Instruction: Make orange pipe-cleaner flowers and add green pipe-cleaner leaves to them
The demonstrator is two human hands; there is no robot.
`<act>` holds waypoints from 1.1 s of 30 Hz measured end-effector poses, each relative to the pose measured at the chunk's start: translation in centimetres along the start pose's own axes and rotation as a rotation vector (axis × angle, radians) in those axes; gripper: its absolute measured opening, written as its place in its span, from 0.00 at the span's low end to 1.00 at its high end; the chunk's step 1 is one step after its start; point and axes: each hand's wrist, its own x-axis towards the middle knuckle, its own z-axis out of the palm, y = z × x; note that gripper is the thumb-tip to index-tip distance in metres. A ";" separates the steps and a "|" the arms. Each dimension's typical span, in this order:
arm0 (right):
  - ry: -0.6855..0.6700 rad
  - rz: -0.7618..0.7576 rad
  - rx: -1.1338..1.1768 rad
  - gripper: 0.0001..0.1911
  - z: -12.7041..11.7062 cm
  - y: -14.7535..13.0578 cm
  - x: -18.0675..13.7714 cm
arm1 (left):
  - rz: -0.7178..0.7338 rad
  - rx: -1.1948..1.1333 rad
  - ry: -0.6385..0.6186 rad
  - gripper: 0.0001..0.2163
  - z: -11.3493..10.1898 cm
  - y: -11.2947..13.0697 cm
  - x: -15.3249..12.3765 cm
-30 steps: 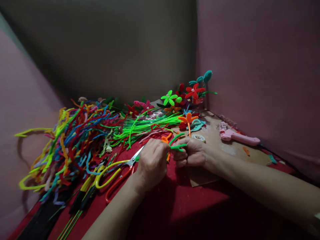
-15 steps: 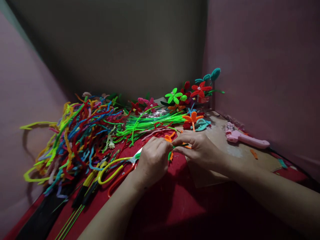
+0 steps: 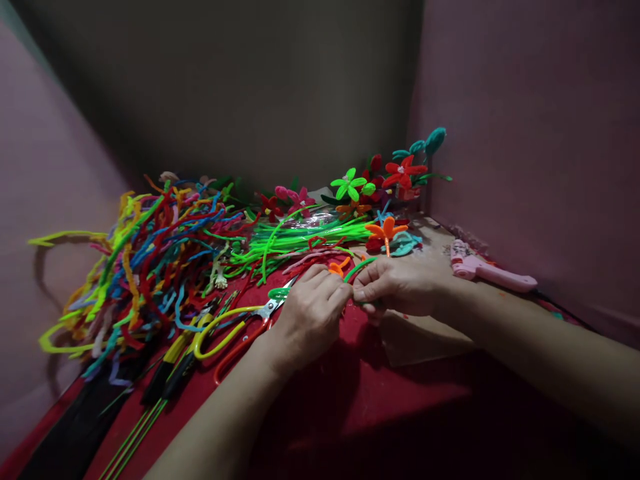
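Note:
My left hand [image 3: 317,310] is closed, knuckles up, its fingertips meeting those of my right hand. A green pipe cleaner [image 3: 358,267] arches out between the two hands, and my right hand [image 3: 397,287] pinches it between thumb and fingers. Its other end runs into my left hand's grip, where the fingers hide it. Just behind my left knuckles shows a bent orange pipe cleaner [image 3: 340,267]. On the left side of that hand, a looped green piece [image 3: 278,293] lies over the scissors [image 3: 227,333], which have one yellow and one red handle.
At left is a tangled heap of colourful pipe cleaners [image 3: 150,260]. Black-and-yellow-handled pliers [image 3: 173,363] lie before it. A green pipe cleaner bundle [image 3: 305,237] and finished flowers [image 3: 350,183] stand behind my hands. A pink glue gun [image 3: 493,270] rests on cardboard [image 3: 425,337] at right.
The green pipe cleaner now arches up above my right fingers, where before a dark tip stuck out sideways. My right hand has turned and its fingers have closed in; the view has shifted slightly.

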 end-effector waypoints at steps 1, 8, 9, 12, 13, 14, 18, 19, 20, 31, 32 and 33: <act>-0.052 0.034 0.114 0.07 -0.2 0.0 0.1 | -0.002 -0.020 0.010 0.10 -0.1 0.0 0.0; -0.099 0.094 0.297 0.06 -0.2 1.0 1.1 | 0.014 -0.064 -0.062 0.09 -0.3 -0.6 0.1; -0.026 0.066 0.275 0.06 0.0 1.2 1.3 | -0.001 -0.039 -0.067 0.07 -0.4 -0.8 0.1; 0.230 -0.091 0.211 0.05 0.5 1.2 1.8 | -0.208 0.061 0.153 0.05 -1.0 -1.3 0.2; 0.300 -0.156 0.194 0.06 0.6 1.1 1.8 | -0.338 0.055 0.273 0.06 -1.1 -1.3 0.3; 0.354 -0.210 0.180 0.06 0.8 0.9 1.9 | -0.484 -0.009 0.371 0.06 -1.2 -1.3 0.3; 0.434 -0.316 0.157 0.08 1.5 0.5 1.8 | -0.990 -0.810 0.206 0.11 -0.5 -0.8 0.6; 0.431 -0.322 0.151 0.08 1.8 0.5 1.8 | -1.053 -1.019 0.129 0.12 -0.1 -0.6 0.7; 0.428 -0.324 0.136 0.08 2.0 0.6 1.7 | -1.098 -1.166 0.109 0.13 0.3 -0.4 0.8; 0.410 -0.260 -0.021 0.06 2.6 1.1 1.9 | -1.127 -1.055 0.333 0.10 1.8 0.6 1.0; 0.363 -0.257 -0.020 0.06 2.3 0.7 2.0 | -1.104 -1.067 0.345 0.10 1.7 0.5 1.0; 0.318 -0.259 -0.016 0.06 2.0 0.4 2.0 | -1.080 -1.096 0.353 0.10 1.5 0.4 1.0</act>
